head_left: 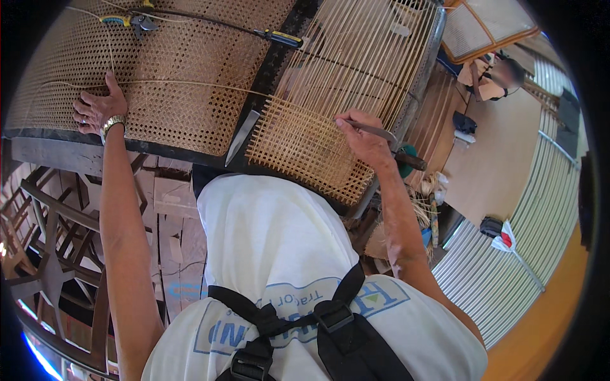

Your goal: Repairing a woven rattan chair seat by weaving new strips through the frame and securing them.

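Note:
My left hand [100, 108], wearing a ring and a metal watch, rests with fingers apart on a finished woven cane panel [197, 57]. A long loose cane strand [190, 82] runs from beside it to the partly woven section on the right. My right hand [365, 138] is closed on a thin, curved metal tool [379, 131], its tip over the woven cane lattice [305, 143]. Beyond the lattice, unwoven parallel cane strands [346, 54] stretch away. A flat pointed metal blade [243, 136] lies on the dark frame bar between the two sections.
Yellow-handled pruning shears [135, 23] and a screwdriver [279, 38] lie on the far part of the cane work. Wooden chair frames [70, 222] stand at the lower left. Another person [492, 79] sits at the far right, near a tan board [495, 152].

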{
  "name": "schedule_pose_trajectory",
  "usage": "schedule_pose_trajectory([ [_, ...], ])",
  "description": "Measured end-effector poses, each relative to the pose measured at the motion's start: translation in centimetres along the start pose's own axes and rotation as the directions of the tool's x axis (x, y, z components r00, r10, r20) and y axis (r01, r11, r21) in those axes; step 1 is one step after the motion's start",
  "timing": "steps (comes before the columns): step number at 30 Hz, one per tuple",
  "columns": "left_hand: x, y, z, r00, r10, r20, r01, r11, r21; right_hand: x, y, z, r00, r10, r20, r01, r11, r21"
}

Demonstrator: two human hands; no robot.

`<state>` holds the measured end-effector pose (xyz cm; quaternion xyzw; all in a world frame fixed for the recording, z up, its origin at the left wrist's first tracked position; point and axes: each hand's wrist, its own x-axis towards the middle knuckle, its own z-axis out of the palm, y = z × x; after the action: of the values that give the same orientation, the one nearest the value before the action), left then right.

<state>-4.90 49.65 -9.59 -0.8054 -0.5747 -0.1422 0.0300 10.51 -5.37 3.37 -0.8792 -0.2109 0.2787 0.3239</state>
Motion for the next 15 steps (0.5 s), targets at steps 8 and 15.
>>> schedule_pose_trajectory([
  [8,0.3,-0.5,0.5,1.000,0.006,-0.018,-0.006,1.000,-0.012,-0.7,1.0,-1.1,0.980,0.186,-0.071,-0.177,0.978,0.114],
  [15,0.4,-0.5,0.8,1.000,0.003,0.000,-0.003,1.000,0.011,-1.2,0.9,-0.5,0.991,0.132,-0.039,-0.134,0.987,-0.084],
])
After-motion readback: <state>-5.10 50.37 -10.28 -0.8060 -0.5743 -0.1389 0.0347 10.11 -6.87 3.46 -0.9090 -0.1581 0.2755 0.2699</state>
